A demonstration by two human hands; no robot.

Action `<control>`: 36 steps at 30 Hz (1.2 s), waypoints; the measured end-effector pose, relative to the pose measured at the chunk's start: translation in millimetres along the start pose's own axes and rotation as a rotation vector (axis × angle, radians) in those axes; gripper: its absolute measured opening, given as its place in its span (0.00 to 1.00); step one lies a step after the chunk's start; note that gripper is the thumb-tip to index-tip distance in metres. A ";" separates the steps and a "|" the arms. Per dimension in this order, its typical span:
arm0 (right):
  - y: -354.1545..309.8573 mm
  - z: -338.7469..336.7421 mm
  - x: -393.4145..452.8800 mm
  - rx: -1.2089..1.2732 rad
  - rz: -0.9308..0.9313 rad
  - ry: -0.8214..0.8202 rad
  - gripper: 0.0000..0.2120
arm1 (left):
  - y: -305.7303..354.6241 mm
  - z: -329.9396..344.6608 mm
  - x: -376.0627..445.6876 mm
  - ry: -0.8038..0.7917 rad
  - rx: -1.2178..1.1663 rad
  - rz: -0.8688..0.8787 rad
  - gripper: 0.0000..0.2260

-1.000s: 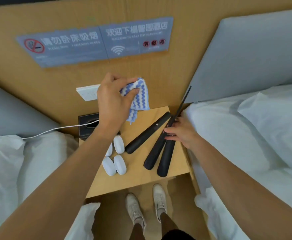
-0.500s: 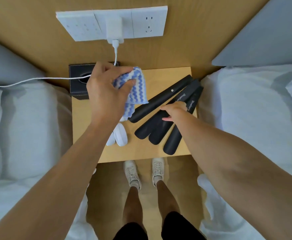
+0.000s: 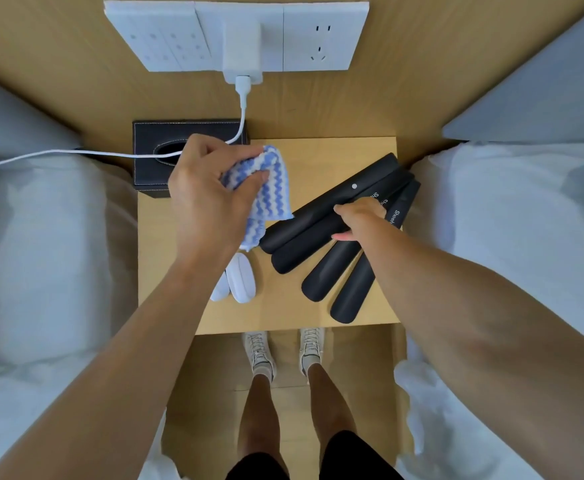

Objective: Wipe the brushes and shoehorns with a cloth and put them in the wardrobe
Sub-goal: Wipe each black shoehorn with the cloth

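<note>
Since half a second ago both hands have dropped lower over the nightstand (image 3: pixel 283 306), and the black pieces sit a little more fanned out under the right hand.

At far left lies a white bed (image 3: pixel 41 254), crossed by a white cable (image 3: pixel 75 154) that runs up to a charger (image 3: pixel 242 46) plugged into the wall socket panel (image 3: pixel 318 36). One black tissue box (image 3: pixel 155 150) stands at the wooden nightstand's back left corner. The left hand (image 3: pixel 207 195) has its fingers pinched tight around one blue-and-white zigzag cloth (image 3: pixel 266 192), held above the tabletop. Below it lie two white oval brushes (image 3: pixel 238 282), touching each other. Four black shoehorns (image 3: pixel 318 230) lie side by side on the right half, diagonal, two marked with lettering. The right hand (image 3: pixel 359 220) rests on them, fingers curled over their middle; whether it actually grips one I cannot tell. A second white bed (image 3: pixel 508 237) fills the right.
</note>
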State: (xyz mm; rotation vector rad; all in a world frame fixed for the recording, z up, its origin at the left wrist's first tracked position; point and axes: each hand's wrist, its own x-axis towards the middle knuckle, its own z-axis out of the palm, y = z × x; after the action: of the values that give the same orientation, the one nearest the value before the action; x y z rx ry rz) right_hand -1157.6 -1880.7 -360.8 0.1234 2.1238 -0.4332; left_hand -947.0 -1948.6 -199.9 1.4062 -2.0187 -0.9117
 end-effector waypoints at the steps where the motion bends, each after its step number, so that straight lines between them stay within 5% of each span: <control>1: 1.0 -3.0 1.2 -0.126 -0.052 0.034 0.12 | 0.8 0.5 -0.2 -0.008 -0.002 -0.008 0.12; 7: -9.6 -19.7 10.0 -0.838 -0.575 0.294 0.14 | 3.0 4.6 -2.9 -0.020 -0.017 -0.041 0.11; 10: -20.3 -8.6 11.7 -1.070 -0.946 0.134 0.24 | 1.2 5.9 -3.0 -0.035 -0.027 -0.054 0.11; 12: -23.0 1.5 12.0 -1.203 -1.037 0.057 0.28 | -1.6 6.2 -2.1 -0.031 -0.023 -0.058 0.11; 21: -24.2 13.2 11.4 -1.327 -1.080 -0.009 0.30 | -16.6 0.9 -3.4 0.017 -0.055 -0.073 0.12; 29: -18.3 11.2 1.5 -1.274 -1.114 0.123 0.31 | -21.9 -6.8 -8.3 0.055 -0.042 -0.040 0.11; 34: -13.6 -8.7 -19.8 -1.005 -1.005 0.159 0.11 | -9.7 -17.4 -10.1 0.065 -0.045 -0.038 0.11; 36: -10.1 -17.1 -34.1 -0.788 -0.932 0.242 0.12 | -1.7 -24.6 -11.9 0.075 -0.047 -0.032 0.11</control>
State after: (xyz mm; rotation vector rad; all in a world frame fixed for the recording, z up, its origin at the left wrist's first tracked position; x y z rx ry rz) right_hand -1154.6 -1881.5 -321.4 -1.3505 2.3294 -0.0611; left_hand -924.1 -1943.6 -185.8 1.4296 -1.9129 -0.9013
